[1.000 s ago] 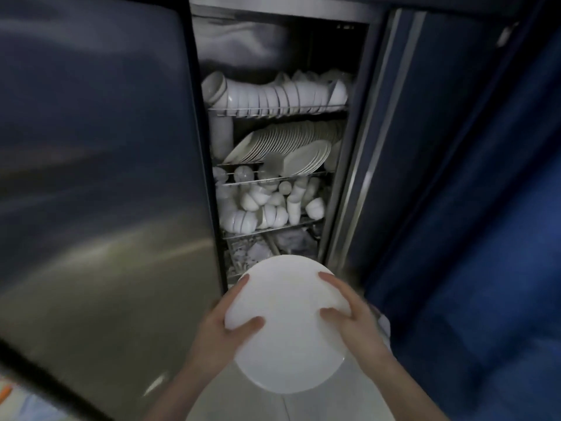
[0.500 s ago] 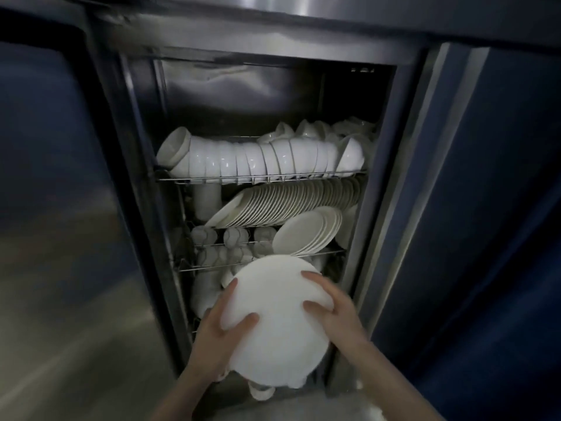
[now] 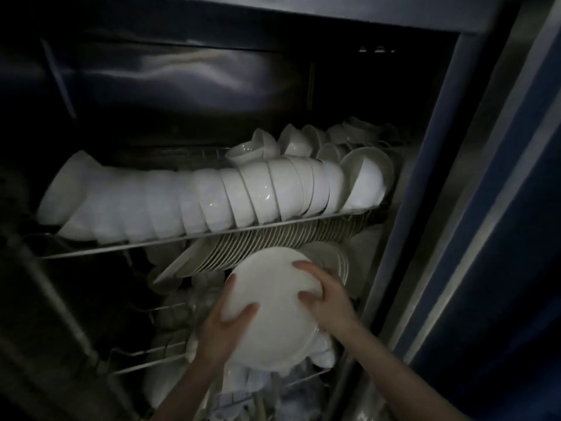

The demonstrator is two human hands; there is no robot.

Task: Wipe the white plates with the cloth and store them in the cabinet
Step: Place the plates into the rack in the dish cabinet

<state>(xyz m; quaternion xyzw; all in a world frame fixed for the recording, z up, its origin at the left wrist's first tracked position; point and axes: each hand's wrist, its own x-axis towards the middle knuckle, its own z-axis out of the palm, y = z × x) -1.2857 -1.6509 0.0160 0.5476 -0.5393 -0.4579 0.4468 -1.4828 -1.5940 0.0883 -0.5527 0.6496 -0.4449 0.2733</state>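
Note:
A round white plate (image 3: 274,311) is held tilted inside the open steel cabinet (image 3: 437,189), just in front of the middle shelf. My left hand (image 3: 223,326) grips its left rim, thumb on the face. My right hand (image 3: 326,299) grips the right rim, fingers curled over the edge. Behind the plate a row of upright white plates (image 3: 230,253) stands on the rack, and a second small stack (image 3: 337,259) stands to the right. No cloth is visible.
The top wire shelf (image 3: 127,246) carries a long row of white bowls (image 3: 212,202) lying on their sides. Small cups and dishes fill the lower racks (image 3: 170,317), dim and hard to make out. A dark blue door panel (image 3: 516,238) stands at right.
Both hands have carried the plate up and forward, from outside the cabinet into it, close to the plate row. The view has moved much closer to the shelves.

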